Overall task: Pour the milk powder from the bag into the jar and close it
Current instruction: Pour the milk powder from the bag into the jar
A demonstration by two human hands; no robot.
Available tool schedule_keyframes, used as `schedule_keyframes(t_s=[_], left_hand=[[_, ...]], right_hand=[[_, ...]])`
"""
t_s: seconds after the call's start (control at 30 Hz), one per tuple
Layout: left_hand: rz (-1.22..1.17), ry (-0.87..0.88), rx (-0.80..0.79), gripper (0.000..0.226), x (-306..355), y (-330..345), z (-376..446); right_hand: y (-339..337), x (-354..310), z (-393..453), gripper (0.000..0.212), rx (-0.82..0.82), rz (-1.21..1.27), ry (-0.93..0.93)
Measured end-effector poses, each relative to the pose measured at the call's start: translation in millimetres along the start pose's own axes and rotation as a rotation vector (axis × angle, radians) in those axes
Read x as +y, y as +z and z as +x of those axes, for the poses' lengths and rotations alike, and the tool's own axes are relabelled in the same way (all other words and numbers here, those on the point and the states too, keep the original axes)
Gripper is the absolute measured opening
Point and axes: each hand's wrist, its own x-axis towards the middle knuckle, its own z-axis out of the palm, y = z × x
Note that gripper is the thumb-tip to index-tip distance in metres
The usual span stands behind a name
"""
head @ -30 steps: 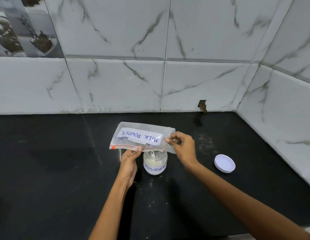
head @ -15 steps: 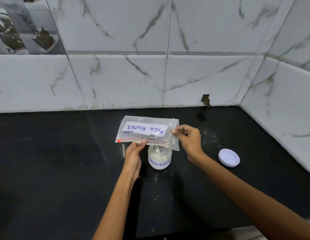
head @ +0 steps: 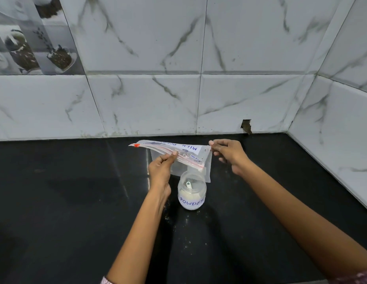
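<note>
Marble wall tiles [head: 147, 103] are standing behind a black counter [head: 55, 201]. Both the left hand [head: 161, 169] and right hand [head: 229, 153] are pinching the see-through bag [head: 184, 152] over the open jar [head: 191, 194] of white powder.

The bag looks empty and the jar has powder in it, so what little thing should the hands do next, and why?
Probably set the clear plastic zip bag down on the black countertop. Both the left hand and the right hand pinch it above the open clear jar labelled POWDER, which already holds white powder. A hand has to be free before the jar can be closed; no lid shows in this view.
</note>
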Motion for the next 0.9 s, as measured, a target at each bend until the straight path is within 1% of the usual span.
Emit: schedule_keyframes(t_s=[0.13, 0.23, 0.3, 0.33, 0.37, 0.4, 0.47, 0.5, 0.57, 0.63, 0.67, 0.77, 0.83, 0.9], left_hand=[[0.010, 0.019, 0.009, 0.013, 1.6, 8.8, -0.3], [0.062, -0.050, 0.023, 0.018, 0.7, 6.0, 0.0], [0.148, -0.121, 0.023, 0.032, 1.5, -2.4, 1.6], [0.197, -0.141, 0.021, 0.034, 2.0, -7.6, 2.5], [0.239, -0.134, 0.033, 0.031, 2.7, -12.8, 3.4], [0.275, -0.100, 0.054, 0.035, 3.6, -17.3, 3.7], [0.332, 0.017, 0.098, 0.050, 6.7, -23.3, 3.8], [0.347, 0.090, 0.110, 0.049, 8.7, -24.4, 4.6], [0.397, 0.253, 0.101, 0.036, 18.9, -19.3, 6.4], [0.542, 0.421, 0.038, 0.023, 31.9, -7.4, 12.7], [0.633, 0.508, -0.014, 0.023, 37.8, -0.1, 17.8], [0.881, 0.721, -0.152, 0.038, 52.7, 25.0, 37.5], [1.042, 0.797, -0.216, 0.046, 59.1, 41.9, 51.1], [1.160, 0.813, -0.283, 0.047, 62.5, 55.8, 61.2]], right_hand=[[2.6, -9.9, 12.8, 0.028, -0.016, 0.013, -0.026], [7.0, -18.0, 19.2, 0.025, -0.007, 0.063, -0.075], [9.3, -24.2, 21.5, 0.022, 0.002, 0.064, -0.129], [10.1, -27.4, 21.9, 0.021, 0.000, 0.062, -0.166], [10.7, -30.1, 22.3, 0.020, -0.003, 0.060, -0.209], [11.0, -32.4, 22.7, 0.019, -0.007, 0.055, -0.252], [10.3, -36.6, 23.6, 0.016, -0.015, 0.037, -0.316], [9.3, -39.0, 24.1, 0.015, -0.023, 0.027, -0.342], [6.1, -43.9, 25.2, 0.015, -0.052, 0.006, -0.394], [1.3, -50.4, 24.9, 0.018, -0.089, -0.022, -0.459], [-2.0, -53.9, 24.4, 0.018, -0.104, -0.036, -0.503], [-13.8, -62.5, 21.1, 0.018, -0.122, -0.101, -0.630], [-21.4, -65.8, 18.0, 0.018, -0.131, -0.107, -0.666], [-28.9, -67.2, 15.9, 0.017, -0.130, -0.100, -0.688]])
